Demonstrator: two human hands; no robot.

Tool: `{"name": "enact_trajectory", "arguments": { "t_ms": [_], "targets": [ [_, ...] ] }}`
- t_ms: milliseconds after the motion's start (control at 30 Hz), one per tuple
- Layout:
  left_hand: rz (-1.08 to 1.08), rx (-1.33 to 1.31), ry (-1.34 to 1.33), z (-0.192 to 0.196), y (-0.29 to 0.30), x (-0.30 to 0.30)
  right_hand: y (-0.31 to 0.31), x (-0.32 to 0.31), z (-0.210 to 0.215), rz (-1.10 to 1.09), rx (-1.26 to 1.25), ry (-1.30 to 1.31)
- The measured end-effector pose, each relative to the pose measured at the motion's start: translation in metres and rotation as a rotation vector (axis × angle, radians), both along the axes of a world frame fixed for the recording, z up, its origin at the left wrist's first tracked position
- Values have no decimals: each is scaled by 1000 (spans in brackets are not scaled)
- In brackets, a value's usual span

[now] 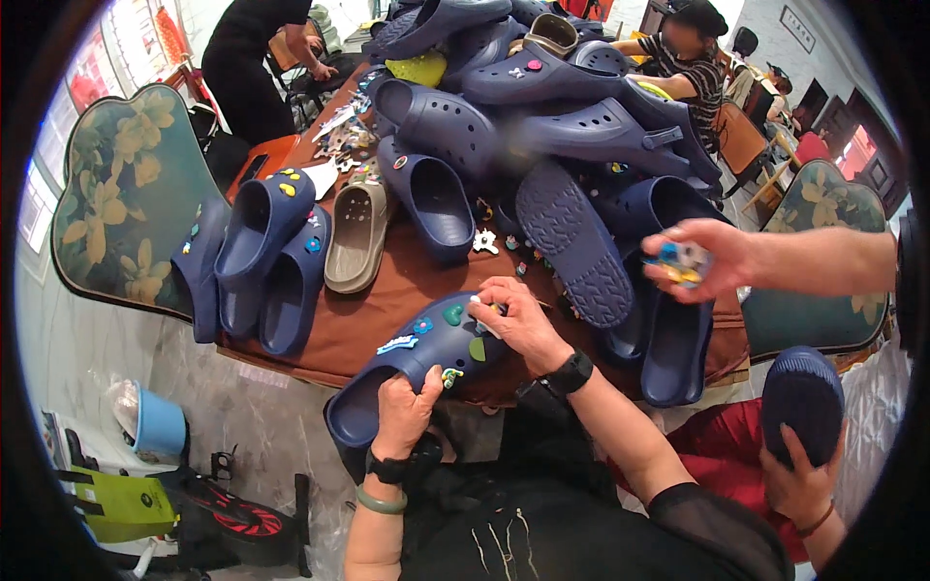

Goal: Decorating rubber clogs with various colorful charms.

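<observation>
A navy clog (441, 339) lies at the front edge of the table, its toe pointing to the right and away from me. My left hand (405, 412) is closed on its near side, the thumb beside a small green-and-yellow charm (451, 377). Over the toe, my right hand (521, 327) pinches a small, partly hidden charm (476, 301) at the holes. Other charms sit on the upper: a green heart (452, 315), a blue flower (422, 325), a green half-round (477, 349) and a blue-and-white strip (397, 344).
A co-worker's hand (702, 254) at right holds several colourful charms; their other hand (804, 474) holds a navy clog (803, 407). Navy clogs (446, 126) are heaped at the back of the brown-covered table (392, 266). A taupe clog (356, 237) stands left; loose charms (484, 241) lie around.
</observation>
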State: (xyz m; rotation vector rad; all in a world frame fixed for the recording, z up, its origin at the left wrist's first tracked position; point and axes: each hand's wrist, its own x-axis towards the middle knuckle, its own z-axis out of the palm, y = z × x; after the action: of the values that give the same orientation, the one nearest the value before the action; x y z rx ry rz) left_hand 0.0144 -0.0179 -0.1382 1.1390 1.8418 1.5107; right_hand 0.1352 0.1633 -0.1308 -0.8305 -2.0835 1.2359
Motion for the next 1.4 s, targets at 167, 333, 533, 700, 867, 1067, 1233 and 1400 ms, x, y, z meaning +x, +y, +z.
{"name": "enact_trajectory", "arguments": {
  "t_ms": [167,333,533,700,867,1067,1233,1400],
  "targets": [
    [68,96,123,0,7,0,14,-15,-11,85,57,41],
    [70,4,151,8,12,-5,9,-15,-12,-38,571,-22],
    [78,-62,146,2,11,-6,6,2,-1,43,709,-21],
    [69,-43,151,6,12,-7,10,11,12,160,919,-146],
    [78,-4,176,1,12,-7,6,14,47,335,1019,-459],
    [80,2,225,4,16,-4,4,7,35,501,1084,-706],
    [88,-33,183,-6,15,-8,-8,0,47,527,1143,-827],
    [121,67,305,-6,15,-6,-9,7,42,427,1107,-693]
  ]
}}
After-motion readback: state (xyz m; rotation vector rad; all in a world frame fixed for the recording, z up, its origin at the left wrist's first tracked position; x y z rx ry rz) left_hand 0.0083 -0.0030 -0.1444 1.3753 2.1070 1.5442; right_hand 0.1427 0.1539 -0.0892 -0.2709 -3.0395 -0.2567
